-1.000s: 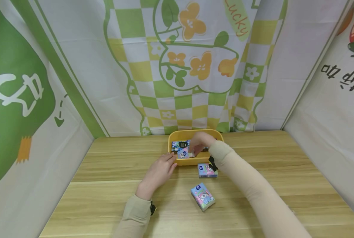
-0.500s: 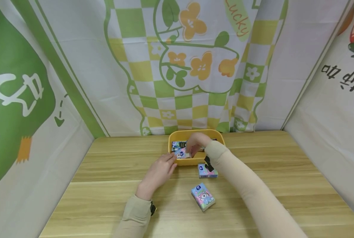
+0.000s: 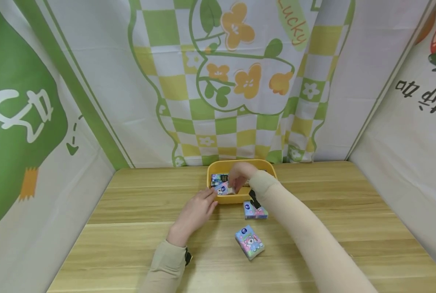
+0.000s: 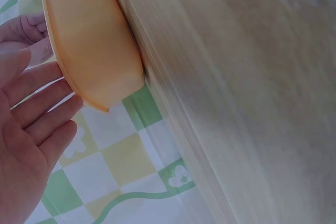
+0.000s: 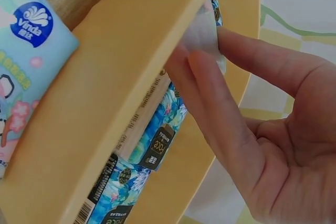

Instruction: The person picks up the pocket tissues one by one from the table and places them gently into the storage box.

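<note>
A yellow plastic bin stands against the back curtain. Inside it, my right hand pinches a pink-and-blue pack of tissues by its right end, near the front left corner. The right wrist view shows the pale end of this pack between thumb and fingers. My left hand has its fingertips at the bin's front left corner, fingers fairly straight along the rim in the left wrist view. Dark blue tissue packs lie behind in the bin, partly covered by the right hand.
One pink-and-blue tissue pack lies right in front of the bin, partly under the right wrist strap. Another tissue pack lies turned at an angle nearer the front of the wooden table. Printed cloth hangs on three sides.
My right hand has shifted slightly left inside the bin, sliding the tissue pack into the front left corner. The left hand and the two packs on the table stay put.
</note>
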Demonstrator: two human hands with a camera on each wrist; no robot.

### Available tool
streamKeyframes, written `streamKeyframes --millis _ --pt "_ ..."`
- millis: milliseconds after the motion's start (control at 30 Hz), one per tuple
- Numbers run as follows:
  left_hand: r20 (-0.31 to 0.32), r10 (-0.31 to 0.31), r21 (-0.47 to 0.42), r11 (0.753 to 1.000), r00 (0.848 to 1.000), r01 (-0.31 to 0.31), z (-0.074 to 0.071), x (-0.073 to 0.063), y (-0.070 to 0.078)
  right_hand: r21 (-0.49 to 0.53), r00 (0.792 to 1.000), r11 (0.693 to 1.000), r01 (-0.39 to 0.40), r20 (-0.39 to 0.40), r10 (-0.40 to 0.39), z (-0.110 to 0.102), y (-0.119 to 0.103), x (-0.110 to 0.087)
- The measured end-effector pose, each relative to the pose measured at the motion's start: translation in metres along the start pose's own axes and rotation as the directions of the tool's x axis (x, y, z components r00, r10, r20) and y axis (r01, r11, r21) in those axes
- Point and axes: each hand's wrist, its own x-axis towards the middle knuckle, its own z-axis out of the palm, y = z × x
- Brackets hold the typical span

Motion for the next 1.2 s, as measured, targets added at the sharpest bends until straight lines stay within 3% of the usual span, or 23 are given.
streamKeyframes --millis 400,633,833,1200 --pt "0.016 -0.006 -0.004 1.000 1.000 0.006 -0.002 0.000 0.001 -0.011 1.000 1.000 -0.022 -0.021 0.022 0.000 -0.004 -0.002" --pt "0.012 -0.003 -0.008 1.000 1.000 0.003 -0.001 0.000 0.000 0.026 0.999 0.999 -0.025 0.033 0.025 -0.003 -0.003 0.007" --pt "0.006 0.005 -0.010 1.000 1.000 -0.005 -0.002 0.000 0.000 -0.003 0.996 0.998 -0.065 0.053 0.065 -0.005 -0.002 0.014" --pt "0.023 -0.003 0.000 1.000 1.000 0.003 -0.003 0.000 0.001 -0.025 0.995 0.995 -0.098 0.026 0.099 -0.006 -0.006 0.010"
